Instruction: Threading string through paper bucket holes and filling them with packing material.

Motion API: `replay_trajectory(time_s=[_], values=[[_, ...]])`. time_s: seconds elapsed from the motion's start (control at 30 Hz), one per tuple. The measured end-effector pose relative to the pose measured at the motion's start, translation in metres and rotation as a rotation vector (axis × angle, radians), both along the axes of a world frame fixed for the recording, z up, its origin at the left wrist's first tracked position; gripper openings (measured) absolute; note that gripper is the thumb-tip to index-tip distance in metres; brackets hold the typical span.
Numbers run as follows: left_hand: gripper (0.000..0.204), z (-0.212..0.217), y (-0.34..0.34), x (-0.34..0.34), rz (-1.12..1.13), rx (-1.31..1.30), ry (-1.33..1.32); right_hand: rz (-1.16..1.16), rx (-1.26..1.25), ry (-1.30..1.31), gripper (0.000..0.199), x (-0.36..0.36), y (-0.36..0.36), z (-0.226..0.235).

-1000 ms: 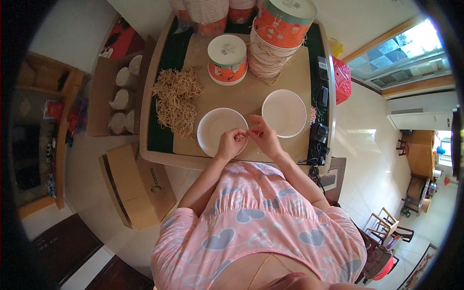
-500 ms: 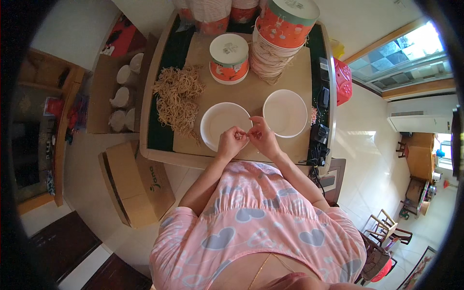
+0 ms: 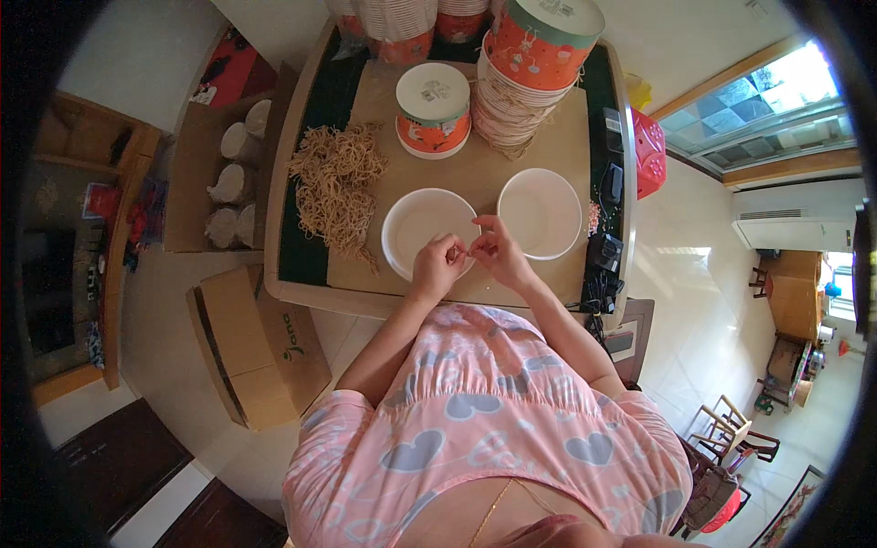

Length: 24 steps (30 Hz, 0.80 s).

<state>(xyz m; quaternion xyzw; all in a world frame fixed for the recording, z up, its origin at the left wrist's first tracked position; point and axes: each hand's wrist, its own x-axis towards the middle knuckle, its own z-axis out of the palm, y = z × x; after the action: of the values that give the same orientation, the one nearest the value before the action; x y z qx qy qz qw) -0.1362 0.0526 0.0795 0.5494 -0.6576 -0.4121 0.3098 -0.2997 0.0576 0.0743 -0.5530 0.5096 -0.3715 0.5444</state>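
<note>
My left hand and my right hand meet at the near rim of a white paper bucket. Both have their fingertips pinched together. Whatever they pinch is too small to make out. The bucket's mouth faces up, and my left hand hides part of its near side. Just right of my hands stands a second white bucket, with nothing visible inside. A tangled heap of beige cords lies to the left on the cardboard sheet.
Behind the open buckets stands an upturned orange-and-green bucket. A taller stack of buckets, with cords hanging round it, rises at the back right. Black adapters line the table's right edge. Cartons sit on the floor to the left.
The left bucket has shifted slightly away from me and to the right. My hands stay pinched together at nearly the same spot, with small finger movements.
</note>
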Motion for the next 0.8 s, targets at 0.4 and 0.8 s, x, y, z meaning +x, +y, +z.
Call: replay_trajectory(time_s=[0.4,0.8], values=[[0.006,-0.011,0.008,-0.001,-0.011,-0.119,-0.047,-0.043,-0.001,0.060,0.048,0.002,-0.001,-0.001],[0.015,-0.016,0.001,0.001,0.033,0.195,0.003,-0.087,-0.025,0.201,0.040,0.009,0.007,0.017]])
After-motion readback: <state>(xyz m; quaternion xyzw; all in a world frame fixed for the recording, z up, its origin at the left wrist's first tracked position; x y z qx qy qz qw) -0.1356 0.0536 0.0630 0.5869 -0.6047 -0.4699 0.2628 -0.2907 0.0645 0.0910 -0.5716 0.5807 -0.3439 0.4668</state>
